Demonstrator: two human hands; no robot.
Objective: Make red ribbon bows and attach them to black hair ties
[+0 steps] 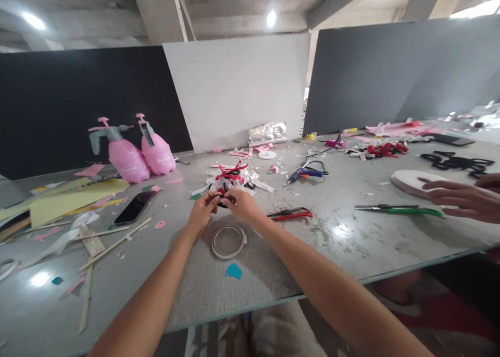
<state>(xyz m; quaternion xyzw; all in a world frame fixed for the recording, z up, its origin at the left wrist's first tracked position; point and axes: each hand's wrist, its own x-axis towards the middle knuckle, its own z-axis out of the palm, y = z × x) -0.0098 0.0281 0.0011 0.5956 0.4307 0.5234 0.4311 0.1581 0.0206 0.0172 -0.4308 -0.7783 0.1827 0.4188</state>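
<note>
My left hand [200, 212] and my right hand [244, 205] meet at the middle of the table, fingertips pinched. Between them is a small black and red piece [224, 204], mostly covered by the fingers; its kind cannot be made out. Just behind the hands lies a heap of red, white and black ribbon pieces [234, 173]. A narrow roll of tape [215, 246] lies flat in front of the hands, with a blue scrap [233, 271] nearer the edge. Beside my right wrist rests a red utility knife [295, 213].
Left are a phone [135, 208], wooden sticks [117, 244] and two pink spray bottles [128, 159]. A blue glue gun [307, 173] and a green utility knife [402, 209] lie right. Another person's hand [463, 198] touches a white roll [410, 182].
</note>
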